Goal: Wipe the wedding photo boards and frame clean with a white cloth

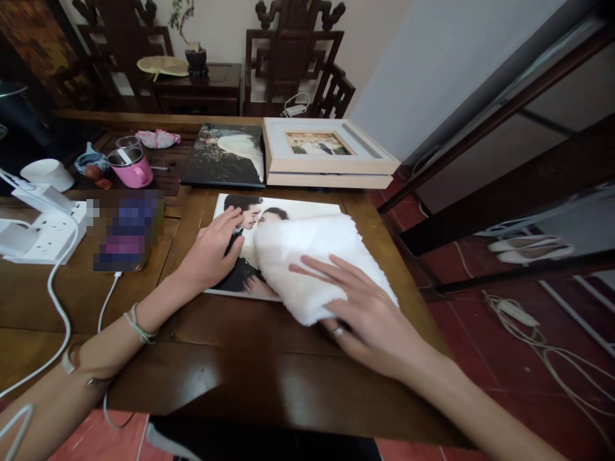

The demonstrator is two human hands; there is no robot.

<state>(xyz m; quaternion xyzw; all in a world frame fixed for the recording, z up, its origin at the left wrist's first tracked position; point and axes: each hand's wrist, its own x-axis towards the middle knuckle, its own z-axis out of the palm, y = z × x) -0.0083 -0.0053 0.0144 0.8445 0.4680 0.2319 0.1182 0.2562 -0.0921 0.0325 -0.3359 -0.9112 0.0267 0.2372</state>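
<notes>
"Resting on what, that right hand (368,307)?"

"On a fluffy white cloth (312,256), palm down, its fingers spread wide across the top."

"And under the cloth?"

"A photo panel (243,272), flat on the tabletop (230,349), printed with two people. The cloth covers much of its right half. Take the panel as the clock's centre, and the right hand comes in from four o'clock."

"Where's the left hand (216,246)?"

"At nine o'clock, lying over the panel's left edge. Its fingers are stretched out close together, thumb apart, gripping nothing."

"What sits beyond the panel?"

"A dark photo panel (230,153) at eleven o'clock, and just beside it, at one o'clock, a pale wooden frame (377,168) stacked on another."

"Anything further left?"

"A pink mug (135,171) at ten o'clock, with a white cup (47,174) past it. Toward nine there's a pixelated object (129,230) with a white cable (106,307) at its near end, then a white power strip (60,230)."

"And to the right?"

"Below the tabletop, pale shoes (531,248) at three o'clock, and a tangled cord (516,314) on the red floor (464,339) at four."
</notes>
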